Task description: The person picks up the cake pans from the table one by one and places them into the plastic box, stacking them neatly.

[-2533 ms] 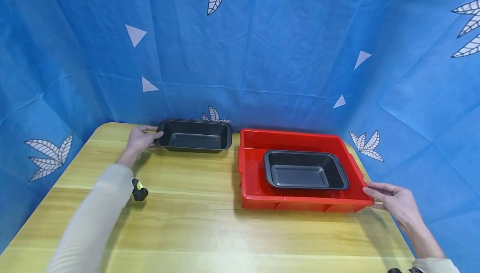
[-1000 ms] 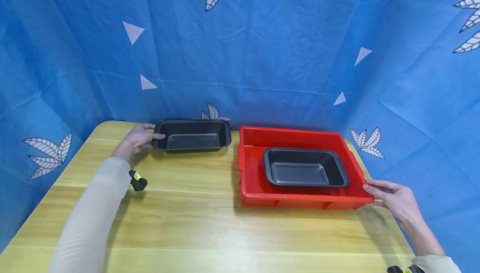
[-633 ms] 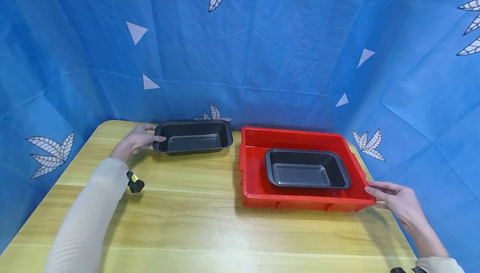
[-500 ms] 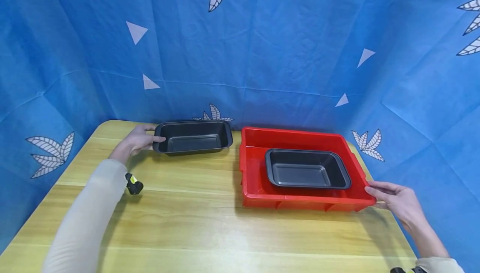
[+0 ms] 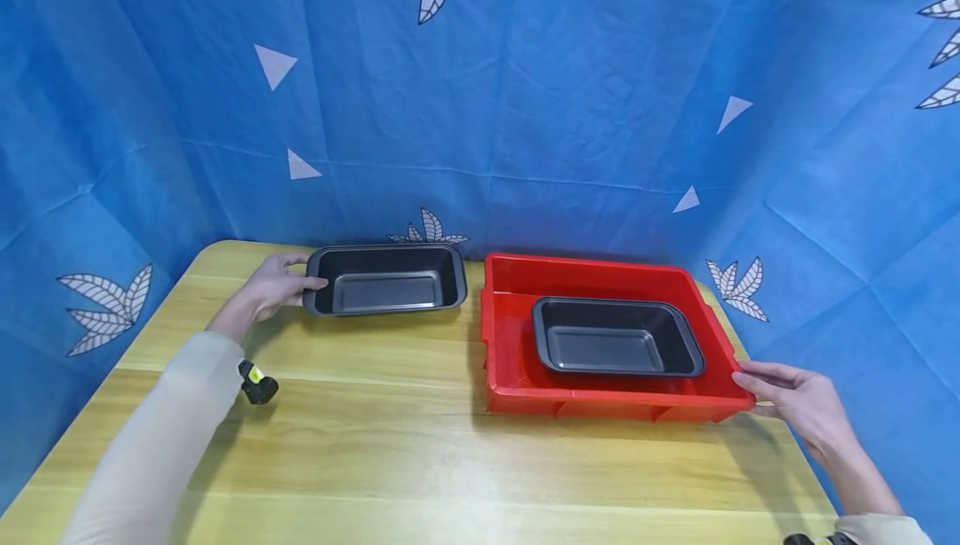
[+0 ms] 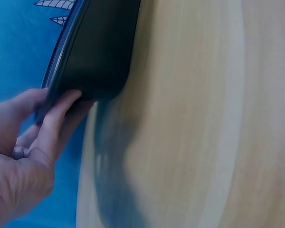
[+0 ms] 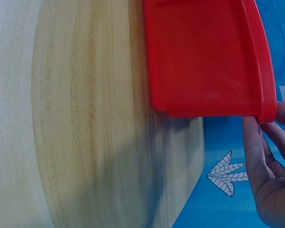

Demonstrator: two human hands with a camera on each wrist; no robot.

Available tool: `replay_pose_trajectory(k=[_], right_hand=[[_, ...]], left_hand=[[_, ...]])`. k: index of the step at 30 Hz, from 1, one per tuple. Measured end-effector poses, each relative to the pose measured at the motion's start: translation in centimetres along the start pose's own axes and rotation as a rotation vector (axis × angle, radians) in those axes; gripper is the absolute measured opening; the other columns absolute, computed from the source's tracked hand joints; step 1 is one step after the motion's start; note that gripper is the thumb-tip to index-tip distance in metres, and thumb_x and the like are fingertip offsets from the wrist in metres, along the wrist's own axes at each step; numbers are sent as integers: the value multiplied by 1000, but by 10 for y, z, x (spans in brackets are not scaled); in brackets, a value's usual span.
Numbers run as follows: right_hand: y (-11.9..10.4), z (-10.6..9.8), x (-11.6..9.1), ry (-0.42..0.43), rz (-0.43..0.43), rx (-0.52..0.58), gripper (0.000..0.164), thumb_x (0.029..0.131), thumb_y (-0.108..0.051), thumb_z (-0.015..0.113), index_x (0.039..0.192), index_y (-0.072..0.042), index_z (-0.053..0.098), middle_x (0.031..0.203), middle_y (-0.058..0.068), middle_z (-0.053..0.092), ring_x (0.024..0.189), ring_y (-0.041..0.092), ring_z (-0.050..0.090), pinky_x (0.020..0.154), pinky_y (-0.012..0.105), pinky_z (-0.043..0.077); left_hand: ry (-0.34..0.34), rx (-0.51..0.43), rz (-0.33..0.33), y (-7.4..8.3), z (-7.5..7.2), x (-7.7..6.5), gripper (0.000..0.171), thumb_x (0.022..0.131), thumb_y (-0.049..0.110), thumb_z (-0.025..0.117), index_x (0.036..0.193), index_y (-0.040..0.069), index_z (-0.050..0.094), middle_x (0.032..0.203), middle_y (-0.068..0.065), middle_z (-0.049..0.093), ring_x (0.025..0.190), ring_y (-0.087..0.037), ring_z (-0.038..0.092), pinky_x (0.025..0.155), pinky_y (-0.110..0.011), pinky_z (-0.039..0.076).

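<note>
My left hand (image 5: 273,287) pinches the left end of a black loaf pan (image 5: 386,291) near the back of the table. In the left wrist view the thumb lies over the rim of this loaf pan (image 6: 97,52) and the fingers sit beneath it. At the right, a red plastic bin (image 5: 517,402) holds a second black loaf pan (image 5: 607,349). My right hand (image 5: 802,407) grips the bin's near right corner. The right wrist view shows the fingers of that hand (image 7: 275,175) on both sides of the red bin's rim (image 7: 261,57).
The wooden table (image 5: 390,428) carries both the pan and the bin. A blue cloth (image 5: 585,95) printed with white leaves and triangles hangs behind the table and at both sides. Black wrist cameras show at the left sleeve (image 5: 172,412) and at the right cuff.
The left loaf pan has shifted slightly toward me and its inside shows more, with my left hand and forearm drawn back a little. My right hand and the bin stay put.
</note>
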State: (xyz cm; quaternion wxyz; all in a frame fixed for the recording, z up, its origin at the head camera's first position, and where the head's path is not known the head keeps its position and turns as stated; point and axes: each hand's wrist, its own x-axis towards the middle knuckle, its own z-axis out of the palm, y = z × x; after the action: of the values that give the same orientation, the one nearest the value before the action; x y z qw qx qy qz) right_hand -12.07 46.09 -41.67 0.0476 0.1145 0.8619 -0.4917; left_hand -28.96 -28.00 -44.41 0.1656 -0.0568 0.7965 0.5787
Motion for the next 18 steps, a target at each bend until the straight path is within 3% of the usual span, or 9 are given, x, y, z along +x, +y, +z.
replay_pose_trajectory(k=[10,18], right_hand=[[0,0,1,-3,13,-4,22,100,-33,74,120,-28,80,97,-38,65,87,-8,72,76,23,65],[1,-1,0,-14,30,1,21,100,-34,74,120,-30,80,97,-38,65,87,-7,73,78,23,65]], left_hand=[[21,-62,34,-3,2,-15,71,101,4,67,159,-8,29,99,1,71,82,-7,78,82,-27,66],[26,-47,34,-3,6,-27,74,101,4,67,161,-9,25,100,1,70,81,-6,76,81,-27,66]])
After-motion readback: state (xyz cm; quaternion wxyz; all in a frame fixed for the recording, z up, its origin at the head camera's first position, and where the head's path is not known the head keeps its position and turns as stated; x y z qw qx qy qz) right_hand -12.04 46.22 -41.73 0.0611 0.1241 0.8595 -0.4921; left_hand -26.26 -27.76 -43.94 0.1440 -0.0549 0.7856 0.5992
